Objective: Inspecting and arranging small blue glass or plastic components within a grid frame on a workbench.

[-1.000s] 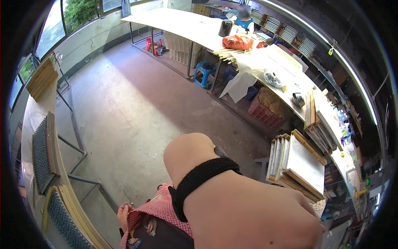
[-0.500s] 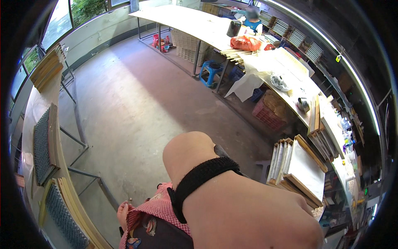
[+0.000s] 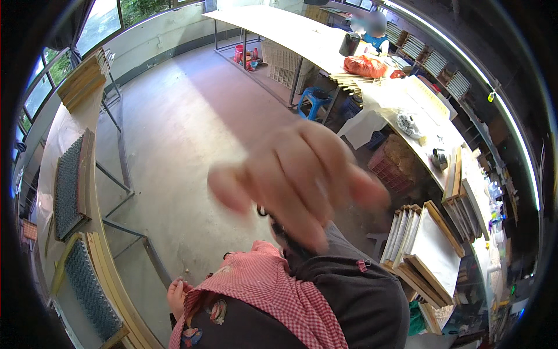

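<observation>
Blurred hand at frame centre, fingers spread, holding nothing; which hand, cannot tell. Bare floor wide open upper left. Bench edge left, stacked frames right. Earlier: forearm with black wristband there instead.
</observation>
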A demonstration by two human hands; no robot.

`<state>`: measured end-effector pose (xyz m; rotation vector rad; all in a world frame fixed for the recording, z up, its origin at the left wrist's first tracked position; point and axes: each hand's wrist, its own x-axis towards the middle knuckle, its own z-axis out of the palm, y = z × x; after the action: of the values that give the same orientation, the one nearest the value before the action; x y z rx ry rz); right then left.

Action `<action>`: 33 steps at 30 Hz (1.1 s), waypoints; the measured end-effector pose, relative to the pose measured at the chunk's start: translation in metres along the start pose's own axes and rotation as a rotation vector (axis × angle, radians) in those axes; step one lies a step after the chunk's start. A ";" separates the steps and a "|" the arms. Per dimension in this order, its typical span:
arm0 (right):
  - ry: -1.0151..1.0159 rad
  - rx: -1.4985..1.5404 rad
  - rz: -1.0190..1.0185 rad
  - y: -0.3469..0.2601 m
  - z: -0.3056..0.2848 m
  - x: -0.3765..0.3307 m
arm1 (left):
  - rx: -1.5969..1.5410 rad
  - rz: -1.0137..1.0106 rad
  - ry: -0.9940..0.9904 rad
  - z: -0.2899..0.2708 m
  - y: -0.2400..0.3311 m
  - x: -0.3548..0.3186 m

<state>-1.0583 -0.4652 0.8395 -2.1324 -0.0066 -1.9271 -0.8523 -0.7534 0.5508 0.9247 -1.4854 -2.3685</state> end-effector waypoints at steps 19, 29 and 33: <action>1.115 -0.865 0.091 -0.050 -0.018 -0.097 | 0.278 -0.076 -0.063 -0.001 0.006 0.031; 0.994 -2.477 0.590 -0.080 0.011 -0.154 | 0.198 -0.079 -0.109 0.015 0.012 0.050; 1.005 -2.733 0.709 -0.105 0.039 -0.152 | 0.167 -0.097 -0.175 0.035 0.025 0.046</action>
<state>-1.0574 -0.3301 0.7076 -0.1142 -1.9874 0.6392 -0.9134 -0.7610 0.5640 0.8621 -1.7643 -2.4803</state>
